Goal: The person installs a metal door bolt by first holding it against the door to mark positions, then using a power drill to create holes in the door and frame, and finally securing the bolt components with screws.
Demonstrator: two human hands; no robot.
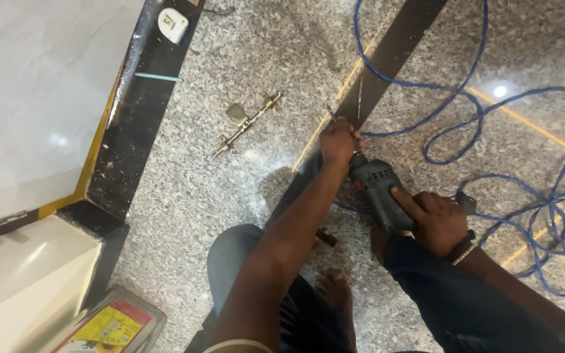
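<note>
My right hand (434,221) grips the body of a dark grey electric drill (377,189) held low over the speckled granite floor. My left hand (338,140) is closed around the drill's front end at the chuck, and a thin metal bit or key (330,112) sticks out past its fingers. A brass door bolt (246,124) lies on the floor to the left of my left hand, apart from it. My knee and bare foot (335,287) rest on the floor below the drill.
A blue cable (465,104) loops over the floor at right. A black strip (393,52) crosses the floor diagonally. At left stands a raised white slab (34,98) with a black edge and a measuring tape (172,25). A clear box (116,323) sits at bottom left.
</note>
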